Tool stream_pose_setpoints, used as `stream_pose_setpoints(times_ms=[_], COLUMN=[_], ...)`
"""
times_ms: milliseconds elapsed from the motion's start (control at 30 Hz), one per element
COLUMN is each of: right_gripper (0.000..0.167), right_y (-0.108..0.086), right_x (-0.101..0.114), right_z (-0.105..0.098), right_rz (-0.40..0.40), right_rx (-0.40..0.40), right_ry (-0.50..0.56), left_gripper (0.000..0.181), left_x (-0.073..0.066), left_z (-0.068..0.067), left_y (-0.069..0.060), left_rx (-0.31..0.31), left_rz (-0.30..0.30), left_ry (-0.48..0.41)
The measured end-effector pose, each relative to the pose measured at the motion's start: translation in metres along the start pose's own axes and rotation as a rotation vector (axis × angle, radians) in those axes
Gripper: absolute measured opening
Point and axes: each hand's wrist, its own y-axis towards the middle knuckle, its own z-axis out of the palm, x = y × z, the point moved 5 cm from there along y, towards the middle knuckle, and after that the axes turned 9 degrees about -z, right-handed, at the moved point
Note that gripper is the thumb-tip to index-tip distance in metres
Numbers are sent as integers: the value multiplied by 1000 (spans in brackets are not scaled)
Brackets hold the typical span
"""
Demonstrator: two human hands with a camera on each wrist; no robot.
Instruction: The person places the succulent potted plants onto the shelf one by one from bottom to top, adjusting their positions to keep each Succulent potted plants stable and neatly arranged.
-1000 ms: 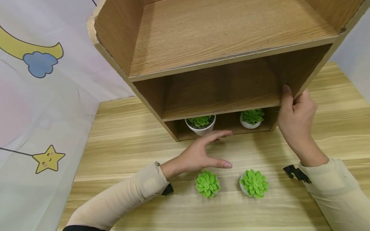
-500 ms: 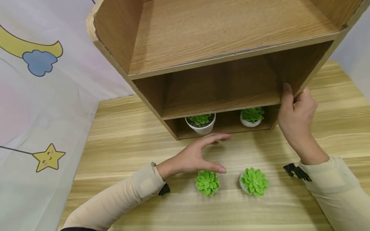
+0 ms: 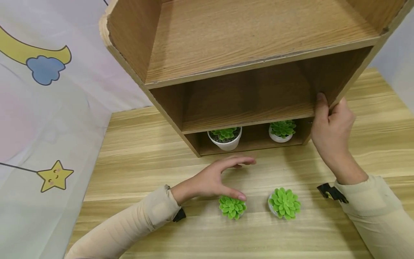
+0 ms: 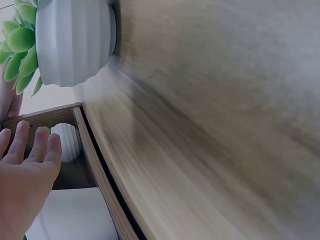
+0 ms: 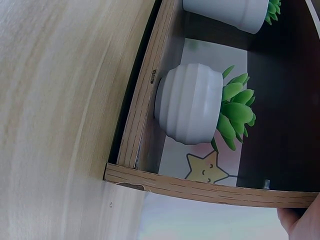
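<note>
My right hand grips the right side panel of a wooden shelf unit, thumb on the inner face. My left hand is held over the table with fingers and thumb spread apart, holding nothing. Its thumb overlaps the edge of a bright green potted succulent in the head view; whether they touch I cannot tell. To the right stands a second potted succulent. On the bottom shelf are a succulent in a smooth white pot and one in a ribbed white pot.
The shelf unit stands on a wood-grain table. A pale cloth backdrop with a printed moon, cloud and star hangs at the left and behind. In the right wrist view, the bottom shelf's front edge sits close above the tabletop.
My left hand has drawn back from the shelf, down and slightly left, so its thumb now overlaps the left front succulent. The right hand keeps its grip on the side panel.
</note>
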Motion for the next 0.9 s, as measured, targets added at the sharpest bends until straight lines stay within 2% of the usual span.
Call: stream_pose_setpoints(times_ms=[333,533,700,900], right_gripper=[29,29,28,27], right_y=[-1,-2,-2,-1], right_x=[-1,-1,-2,-1], right_z=[0,-1,-3,-2], right_rz=[22,14,21,-22], right_rx=[-11,-19,-36,-19], right_ry=[5,0,-5,-5], left_gripper=[90,95,98,105], left_x=[0,3,1,3], left_z=[-2,-4,0,0], left_y=[-8,-13,-11,-14], left_rx=[12,20,50,63], left_rz=[26,10,48,52], left_ry=[-3,3,-27,-36])
